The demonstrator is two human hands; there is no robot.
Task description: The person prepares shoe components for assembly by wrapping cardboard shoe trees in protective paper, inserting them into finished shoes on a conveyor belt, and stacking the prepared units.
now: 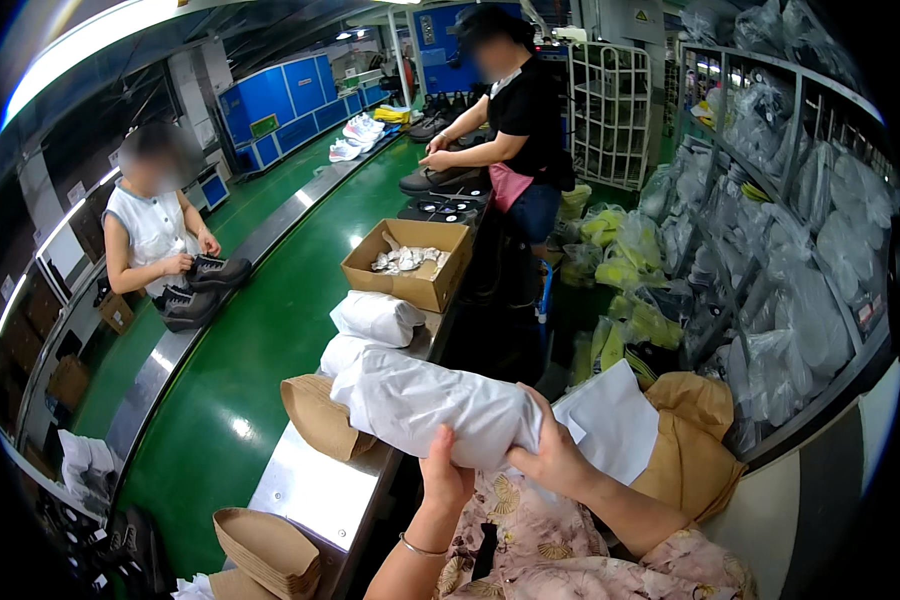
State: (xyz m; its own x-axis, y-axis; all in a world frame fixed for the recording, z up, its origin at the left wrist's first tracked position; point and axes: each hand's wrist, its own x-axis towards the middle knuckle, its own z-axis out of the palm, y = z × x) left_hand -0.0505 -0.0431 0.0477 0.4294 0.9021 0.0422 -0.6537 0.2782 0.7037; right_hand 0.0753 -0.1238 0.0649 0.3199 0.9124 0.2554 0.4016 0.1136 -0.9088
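Both my hands hold a long bundle wrapped in white tissue paper (432, 402) over the near edge of the steel counter (310, 490). My left hand (443, 472) grips it from below, thumb up against the paper. My right hand (553, 452) clasps its right end, where loose paper (610, 420) hangs out. What is inside the wrap is hidden. A brown moulded pulp insert (315, 415) lies just under the bundle's left end.
Two more white wrapped bundles (375, 318) and an open cardboard box (408, 262) of crumpled paper sit further along the counter. A green conveyor belt (260, 330) runs left. Two other people handle dark shoes. Stacked pulp inserts (268, 548) lie near. Racks of bagged goods (770, 250) stand right.
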